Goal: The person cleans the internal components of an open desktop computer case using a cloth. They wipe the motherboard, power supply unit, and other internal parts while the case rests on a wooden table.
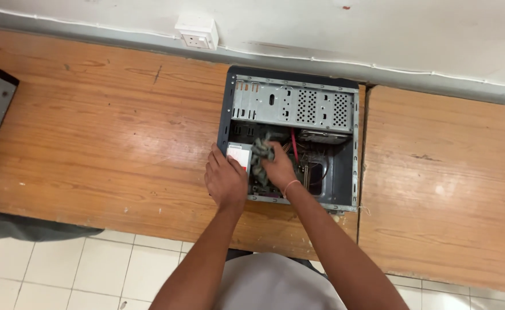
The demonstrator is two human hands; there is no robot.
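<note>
Wooden desk [103,120] held an open computer case [291,106]; right hand [279,169] inside it pinched a grey cloth [261,152], left hand [225,181] lay flat, fingers together, on its edge

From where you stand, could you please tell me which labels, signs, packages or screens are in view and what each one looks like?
Label: a small white rectangle with a red band, on a part at the left edge inside the open computer case, just beyond the left hand; its print is too small to make out.
No packages, signs or screens show; the white wall socket above the wooden desk is plain.
</note>
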